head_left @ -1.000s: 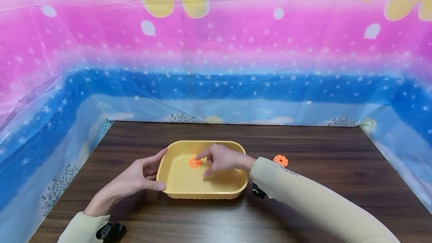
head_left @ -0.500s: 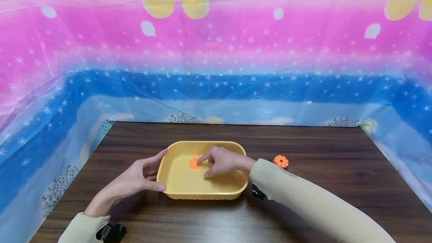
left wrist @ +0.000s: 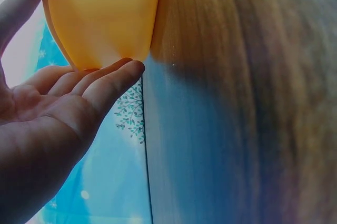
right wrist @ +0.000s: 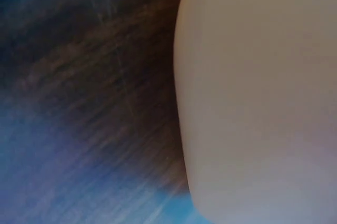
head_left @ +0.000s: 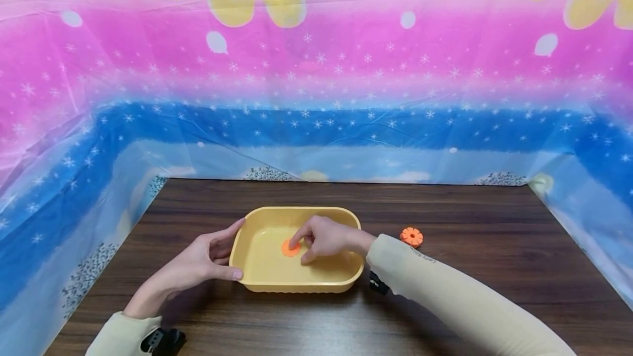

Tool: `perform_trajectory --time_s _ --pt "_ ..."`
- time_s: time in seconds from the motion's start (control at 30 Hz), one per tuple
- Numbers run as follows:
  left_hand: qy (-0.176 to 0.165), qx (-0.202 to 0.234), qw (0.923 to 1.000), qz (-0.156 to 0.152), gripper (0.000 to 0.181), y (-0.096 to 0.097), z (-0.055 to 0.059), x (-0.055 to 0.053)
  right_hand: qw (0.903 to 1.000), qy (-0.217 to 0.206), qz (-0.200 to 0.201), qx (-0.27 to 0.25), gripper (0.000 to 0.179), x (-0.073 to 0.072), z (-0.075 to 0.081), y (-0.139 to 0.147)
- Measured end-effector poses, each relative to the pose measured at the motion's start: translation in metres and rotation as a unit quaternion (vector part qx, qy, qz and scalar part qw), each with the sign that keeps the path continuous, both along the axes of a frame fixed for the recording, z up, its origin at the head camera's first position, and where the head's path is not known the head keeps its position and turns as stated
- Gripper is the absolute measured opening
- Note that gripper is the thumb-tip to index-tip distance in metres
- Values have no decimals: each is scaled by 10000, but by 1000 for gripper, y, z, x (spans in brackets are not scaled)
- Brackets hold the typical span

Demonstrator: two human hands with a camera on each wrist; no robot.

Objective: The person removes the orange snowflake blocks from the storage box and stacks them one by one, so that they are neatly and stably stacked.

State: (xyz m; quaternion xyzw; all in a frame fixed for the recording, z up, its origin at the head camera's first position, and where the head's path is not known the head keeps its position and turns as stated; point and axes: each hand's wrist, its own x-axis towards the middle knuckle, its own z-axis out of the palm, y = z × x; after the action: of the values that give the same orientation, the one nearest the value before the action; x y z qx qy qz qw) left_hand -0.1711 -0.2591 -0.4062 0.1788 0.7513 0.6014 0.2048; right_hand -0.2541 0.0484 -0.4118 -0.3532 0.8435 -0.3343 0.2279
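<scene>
A yellow rectangular plastic basin [head_left: 267, 276] stands on the wooden table. My left hand [head_left: 203, 260] holds its left end, thumb at the near corner and index finger at the far corner. The left wrist view shows those fingers [left wrist: 113, 79] against the basin's outer wall [left wrist: 105, 19]. Inside the basin lies a flat orange flower-shaped disc [head_left: 288, 249]. My right hand [head_left: 326, 238] reaches in over the right rim, its index fingertip on the disc, its thumb pointing down towards the basin floor. In the right wrist view the basin wall [right wrist: 258, 98] hides the hand.
Another orange flower-shaped piece [head_left: 411, 237], thicker, lies on the dark wooden table [head_left: 475, 224] right of the basin, just beyond the right sleeve [head_left: 445, 273]. A colourful snowflake-print cloth [head_left: 316, 120] hangs behind the table and along both sides.
The orange disc has slid slightly towards the near side of the basin under my right index finger. My left hand and the basin stay where they were.
</scene>
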Motion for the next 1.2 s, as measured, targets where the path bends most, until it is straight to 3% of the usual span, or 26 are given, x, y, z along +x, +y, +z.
perform_trajectory --time_s 0.27,0.8,1.2 --pt "-33 -38 10000 29 107 0 0 -1 9990 111 -384 -186 42 1 0 -2" --pt "56 48 10000 -47 107 0 -2 -1 9987 429 -245 -152 26 0 -7 -5" --pt "33 78 9999 -59 107 0 -2 -1 9990 426 -41 -145 40 1 -5 -3"
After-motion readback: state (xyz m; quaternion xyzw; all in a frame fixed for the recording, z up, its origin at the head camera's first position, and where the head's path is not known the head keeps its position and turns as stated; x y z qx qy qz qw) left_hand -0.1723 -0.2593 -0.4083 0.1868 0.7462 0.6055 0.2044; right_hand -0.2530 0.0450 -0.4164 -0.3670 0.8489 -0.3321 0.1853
